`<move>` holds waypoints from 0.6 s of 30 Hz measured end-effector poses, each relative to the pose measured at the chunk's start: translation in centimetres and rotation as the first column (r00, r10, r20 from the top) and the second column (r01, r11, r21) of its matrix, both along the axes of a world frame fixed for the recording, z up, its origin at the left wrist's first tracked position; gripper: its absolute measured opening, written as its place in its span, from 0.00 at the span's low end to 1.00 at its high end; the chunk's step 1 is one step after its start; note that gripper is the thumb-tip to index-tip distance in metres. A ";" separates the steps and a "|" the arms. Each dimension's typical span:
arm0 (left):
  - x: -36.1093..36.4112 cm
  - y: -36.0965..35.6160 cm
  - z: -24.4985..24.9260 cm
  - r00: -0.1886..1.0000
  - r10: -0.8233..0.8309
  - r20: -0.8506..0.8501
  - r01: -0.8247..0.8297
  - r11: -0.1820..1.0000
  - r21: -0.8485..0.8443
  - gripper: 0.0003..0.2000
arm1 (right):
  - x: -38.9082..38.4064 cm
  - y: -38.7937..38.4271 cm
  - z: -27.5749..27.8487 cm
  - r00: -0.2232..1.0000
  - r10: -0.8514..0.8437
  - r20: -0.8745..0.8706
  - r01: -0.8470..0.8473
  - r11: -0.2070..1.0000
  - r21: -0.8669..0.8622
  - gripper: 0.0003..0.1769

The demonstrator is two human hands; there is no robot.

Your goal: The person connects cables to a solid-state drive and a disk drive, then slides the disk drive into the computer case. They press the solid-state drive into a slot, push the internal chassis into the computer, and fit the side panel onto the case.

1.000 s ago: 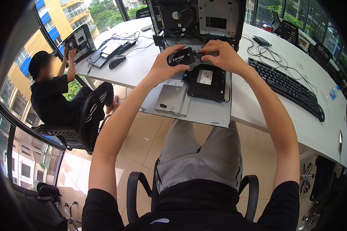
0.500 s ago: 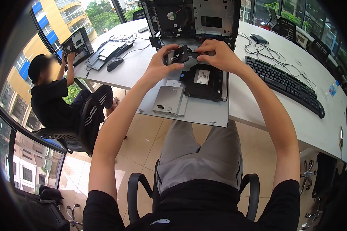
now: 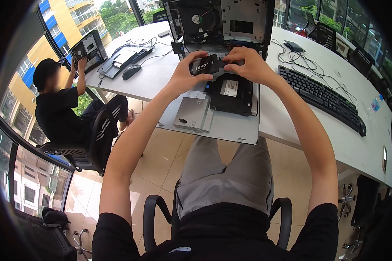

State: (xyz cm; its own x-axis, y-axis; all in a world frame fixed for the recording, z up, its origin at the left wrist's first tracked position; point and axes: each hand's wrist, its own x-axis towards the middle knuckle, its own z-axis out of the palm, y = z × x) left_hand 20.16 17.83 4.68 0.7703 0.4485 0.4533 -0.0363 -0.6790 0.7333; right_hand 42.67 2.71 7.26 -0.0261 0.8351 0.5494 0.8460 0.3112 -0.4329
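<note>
My left hand (image 3: 185, 75) is closed on a black SSD (image 3: 204, 65) marked Lexar, gripping it by its long edges with the label facing up. At the drive's right end, the thumb and fingers of my right hand (image 3: 252, 65) pinch a small black cable connector (image 3: 221, 64), which is right up against that end. Behind both hands stands an opened computer case (image 3: 194, 37) with a fan and metal brackets inside. Just below my hands lies a black drive caddy (image 3: 225, 102) with a white label, beside a silver metal bracket (image 3: 191, 112).
A black keyboard (image 3: 322, 96) and tangled cables (image 3: 307, 61) are on the right of the white table, with a water bottle (image 3: 376, 103) beyond. On the left are a mouse (image 3: 131, 71) and detached panels (image 3: 128, 56). A seated person (image 3: 59, 102) works on another computer (image 3: 89, 50).
The SSD has turned a little flatter, and its right end is closer to the connector. Both hands keep their grip. The whole view has shifted slightly.
</note>
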 end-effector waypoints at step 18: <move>0.0 -0.1 -0.2 1.000 0.025 0.015 -0.026 0.999 0.047 0.42 | -0.1 -0.1 0.0 1.000 0.004 0.011 -0.005 1.000 0.013 0.17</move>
State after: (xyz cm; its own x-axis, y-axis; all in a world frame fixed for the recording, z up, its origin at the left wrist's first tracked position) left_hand 20.20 17.76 4.52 0.7523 0.4458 0.4852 -0.0284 -0.7138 0.6998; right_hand 42.57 2.66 7.31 -0.0359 0.8277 0.5600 0.8493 0.3207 -0.4194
